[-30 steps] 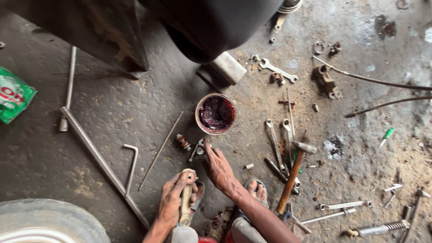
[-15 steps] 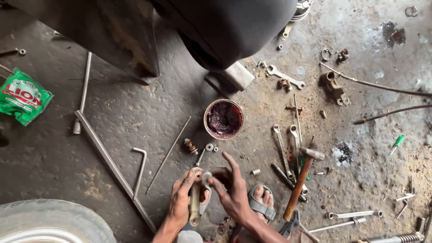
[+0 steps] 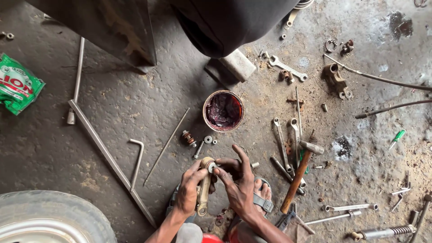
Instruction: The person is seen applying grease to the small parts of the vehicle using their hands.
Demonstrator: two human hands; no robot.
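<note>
Head view: fingers (image 3: pixel 223 173) of the right hand (image 3: pixel 238 186) are pressed to the top eye of a metal link arm (image 3: pixel 204 186), which is gripped upright by the left hand (image 3: pixel 188 193) above the floor (image 3: pixel 126 112). Just beyond, a grease tin (image 3: pixel 223 110) is seen, a hammer (image 3: pixel 300 173) to the right.

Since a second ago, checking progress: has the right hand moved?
Yes. The right hand drew back from the grease tin to the metal arm.
</note>
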